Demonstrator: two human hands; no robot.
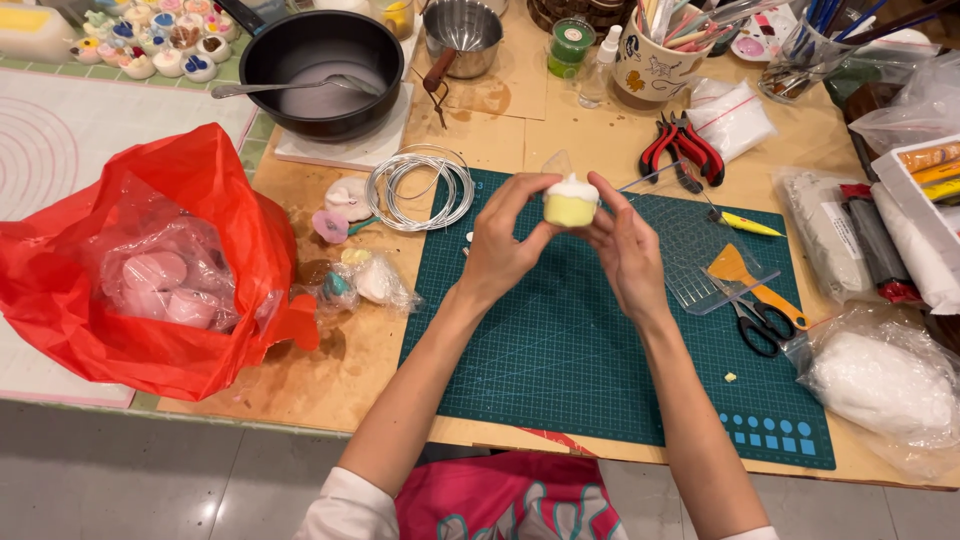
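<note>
A small clay cupcake (570,203), pale yellow below with a white top, is pinched between both my hands above the dark green cutting mat (560,370). My left hand (497,240) grips its left side with thumb and fingers. My right hand (626,250) holds the right side, fingers curled around it. Behind the cupcake a scrap of clear film sticks up.
A red plastic bag (150,260) with pink and white lumps lies at the left. A wire coil (420,187), a black pot (320,70) with a spoon, red pliers (680,148), scissors (760,322), an orange scraper (745,275) and wrapped white clay (880,380) surround the mat.
</note>
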